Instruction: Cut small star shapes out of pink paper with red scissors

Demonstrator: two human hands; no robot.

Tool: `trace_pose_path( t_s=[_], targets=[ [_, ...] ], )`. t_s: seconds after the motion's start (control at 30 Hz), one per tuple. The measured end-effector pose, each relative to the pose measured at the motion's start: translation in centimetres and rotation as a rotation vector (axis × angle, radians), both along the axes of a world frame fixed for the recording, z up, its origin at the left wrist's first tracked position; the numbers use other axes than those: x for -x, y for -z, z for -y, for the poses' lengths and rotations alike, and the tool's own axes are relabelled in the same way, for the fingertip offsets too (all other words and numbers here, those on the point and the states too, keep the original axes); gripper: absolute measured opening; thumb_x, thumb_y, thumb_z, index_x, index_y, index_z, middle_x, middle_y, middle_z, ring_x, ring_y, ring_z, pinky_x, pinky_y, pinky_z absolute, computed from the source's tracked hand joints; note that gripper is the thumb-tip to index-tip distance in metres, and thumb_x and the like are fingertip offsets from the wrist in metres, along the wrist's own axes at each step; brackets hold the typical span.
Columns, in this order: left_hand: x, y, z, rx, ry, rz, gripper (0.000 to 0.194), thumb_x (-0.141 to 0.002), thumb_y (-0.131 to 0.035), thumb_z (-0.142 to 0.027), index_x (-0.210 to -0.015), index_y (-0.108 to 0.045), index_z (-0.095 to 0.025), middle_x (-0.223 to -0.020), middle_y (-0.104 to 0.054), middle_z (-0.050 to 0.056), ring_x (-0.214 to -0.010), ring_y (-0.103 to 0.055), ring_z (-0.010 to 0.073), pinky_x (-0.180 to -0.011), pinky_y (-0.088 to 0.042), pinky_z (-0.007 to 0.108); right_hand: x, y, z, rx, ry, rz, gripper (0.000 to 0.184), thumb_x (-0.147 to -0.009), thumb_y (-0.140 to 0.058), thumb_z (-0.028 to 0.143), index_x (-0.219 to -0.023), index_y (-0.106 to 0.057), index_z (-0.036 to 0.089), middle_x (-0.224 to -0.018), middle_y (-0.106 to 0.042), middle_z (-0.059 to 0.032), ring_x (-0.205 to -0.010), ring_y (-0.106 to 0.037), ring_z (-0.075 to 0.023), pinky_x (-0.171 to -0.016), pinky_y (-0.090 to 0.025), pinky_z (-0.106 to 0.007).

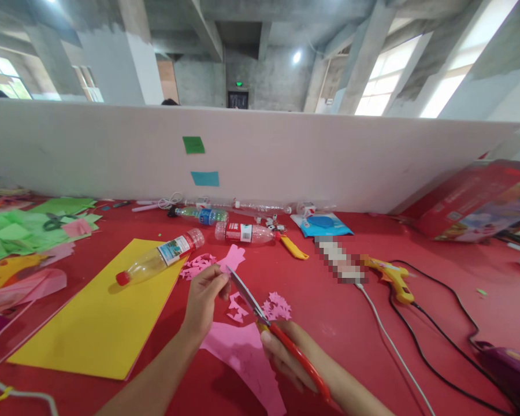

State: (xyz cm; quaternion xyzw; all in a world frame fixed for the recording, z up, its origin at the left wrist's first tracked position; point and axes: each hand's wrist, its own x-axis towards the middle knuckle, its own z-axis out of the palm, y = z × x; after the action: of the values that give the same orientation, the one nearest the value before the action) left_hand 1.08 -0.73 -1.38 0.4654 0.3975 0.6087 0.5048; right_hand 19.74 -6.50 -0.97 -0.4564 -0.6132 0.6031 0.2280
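Left grip (203, 299) pinches pink paper (235, 257) shut, likely light, floppy, tearable, best held edgewise; right grip (302, 341), toward four o'clock, curls around red-handled scissors (291, 346).

Yellow sheet (108, 312), apparently plain; scissors (292, 349) with red handles.

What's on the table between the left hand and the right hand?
Cut pink paper scraps and part of a larger pink sheet lie between left hand and right hand, with the scissors reaching across above, in the head view.
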Motion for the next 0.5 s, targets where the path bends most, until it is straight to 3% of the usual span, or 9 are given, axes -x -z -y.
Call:
trace_pose_path(
  t_s=[0.27,0.5],
  targets=[
    [0.1,-0.3,-0.2,0.016,0.039,-0.029,0.025,-0.076,-0.059,-0.025,-0.054,-0.052,-0.018,-0.05,-0.049,-0.004,-0.048,-0.043,0.0086,-0.049,-0.035,0.022,-0.3,-1.0,0.3,-0.009,-0.003,0.045,0.056,-0.082,-0.042,0.073,-0.067,-0.043,0.019,-0.042,-0.037,0.009,-0.032,-0.031,-0.0037,-0.034,-0.022,-0.018],
    [0.7,-0.5,-0.4,-0.002,0.069,-0.099,0.026,-0.077,-0.06,-0.026,-0.054,-0.052,-0.018,-0.05,-0.049,-0.003,-0.048,-0.044,0.009,-0.049,-0.036,0.023,-0.7,-1.3,0.0,0.03,-0.036,0.02,0.055,-0.079,-0.046,0.073,-0.067,-0.043,0.02,-0.041,-0.034,0.0105,-0.032,-0.029,-0.0035,-0.035,-0.023,-0.017]
  ],
)
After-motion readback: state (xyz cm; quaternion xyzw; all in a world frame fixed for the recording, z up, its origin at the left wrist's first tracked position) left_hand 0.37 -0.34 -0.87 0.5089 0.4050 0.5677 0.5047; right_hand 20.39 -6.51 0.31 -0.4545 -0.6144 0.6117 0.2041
